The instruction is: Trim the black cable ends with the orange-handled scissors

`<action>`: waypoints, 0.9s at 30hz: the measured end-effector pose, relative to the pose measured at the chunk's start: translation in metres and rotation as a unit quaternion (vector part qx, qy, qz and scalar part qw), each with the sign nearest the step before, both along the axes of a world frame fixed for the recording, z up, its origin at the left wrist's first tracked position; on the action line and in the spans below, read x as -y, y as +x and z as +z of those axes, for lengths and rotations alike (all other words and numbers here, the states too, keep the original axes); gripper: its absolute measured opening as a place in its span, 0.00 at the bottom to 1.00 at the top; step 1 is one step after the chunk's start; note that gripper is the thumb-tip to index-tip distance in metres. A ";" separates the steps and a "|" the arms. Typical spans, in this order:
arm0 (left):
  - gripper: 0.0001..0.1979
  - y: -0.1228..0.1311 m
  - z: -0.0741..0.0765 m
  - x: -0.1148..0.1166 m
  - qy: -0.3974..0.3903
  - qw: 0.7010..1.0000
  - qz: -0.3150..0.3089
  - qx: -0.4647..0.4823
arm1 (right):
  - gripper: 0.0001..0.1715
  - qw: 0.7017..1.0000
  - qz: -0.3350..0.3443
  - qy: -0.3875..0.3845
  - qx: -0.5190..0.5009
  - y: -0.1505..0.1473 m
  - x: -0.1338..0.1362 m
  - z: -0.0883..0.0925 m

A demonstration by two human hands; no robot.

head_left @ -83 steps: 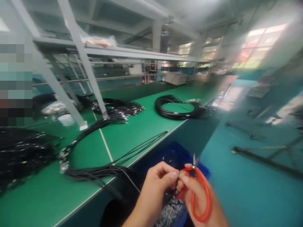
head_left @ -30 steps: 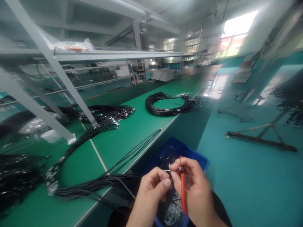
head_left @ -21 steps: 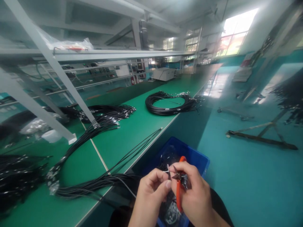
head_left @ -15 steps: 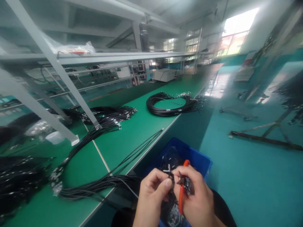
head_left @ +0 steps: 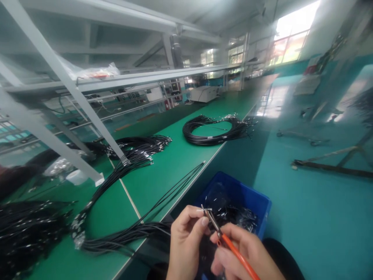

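My left hand [head_left: 186, 233] is closed in a pinch on a cable end, whose small pale tip [head_left: 208, 210] sticks out above the thumb. In my right hand [head_left: 247, 249] are orange-handled cutting pliers [head_left: 238, 254], tilted up to the left. Their jaws meet the tip just beside my left fingers; whether they bite on it I cannot tell. A bundle of black cables [head_left: 125, 237] runs along the bench edge towards my left hand. Below both hands stands a blue bin [head_left: 264, 206] with clear plastic and small dark and shiny pieces inside.
On the green bench [head_left: 163, 167] lie a coiled cable bundle [head_left: 201, 140], more cables [head_left: 29, 229] at the left and a white roll [head_left: 77, 177]. Slanted metal posts [head_left: 84, 109] hold up a shelf [head_left: 145, 76]. A wheeled stand [head_left: 329, 165] is on the floor at right.
The pliers have turned from lying across my right palm to pointing at the cable tip. My right fingers have left the tip and moved down and back. The view has shifted slightly.
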State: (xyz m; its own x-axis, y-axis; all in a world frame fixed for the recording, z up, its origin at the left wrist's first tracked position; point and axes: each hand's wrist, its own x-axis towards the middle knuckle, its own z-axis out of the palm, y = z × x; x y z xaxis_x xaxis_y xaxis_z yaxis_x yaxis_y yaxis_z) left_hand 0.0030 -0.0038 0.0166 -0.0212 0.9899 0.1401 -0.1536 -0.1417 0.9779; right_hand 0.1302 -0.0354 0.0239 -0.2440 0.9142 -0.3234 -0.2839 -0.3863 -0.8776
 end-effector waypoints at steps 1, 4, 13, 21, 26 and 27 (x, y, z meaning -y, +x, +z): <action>0.03 0.000 -0.001 0.000 0.007 1.000 -0.002 -0.012 | 0.12 1.000 0.000 -0.005 -0.002 0.000 -0.002 0.000; 0.02 0.001 -0.002 0.000 0.022 0.999 -0.005 -0.050 | 0.12 1.000 -0.013 -0.005 0.004 -0.002 -0.004 -0.004; 0.02 0.000 -0.008 -0.002 0.019 0.994 -0.022 -0.110 | 0.08 0.996 -0.042 0.007 0.079 -0.002 -0.008 -0.011; 0.03 0.000 -0.008 -0.003 -0.020 0.995 0.002 -0.093 | 0.13 0.999 0.016 0.000 0.028 0.009 -0.008 -0.015; 0.04 0.001 -0.008 -0.004 -0.027 0.997 0.007 -0.067 | 0.14 0.999 0.052 0.008 0.007 0.012 -0.006 -0.021; 0.04 0.002 -0.008 -0.004 -0.024 0.997 0.002 -0.068 | 0.14 0.998 0.059 0.009 0.008 0.012 -0.006 -0.021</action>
State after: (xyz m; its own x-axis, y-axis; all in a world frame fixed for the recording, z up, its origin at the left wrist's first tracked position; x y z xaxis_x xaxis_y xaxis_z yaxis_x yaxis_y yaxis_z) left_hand 0.0046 -0.0003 0.0085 -0.0094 0.9955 0.0944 -0.0178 -0.0945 0.9954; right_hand 0.1422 -0.0290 0.0026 -0.3459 0.8849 -0.3120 -0.2228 -0.4005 -0.8888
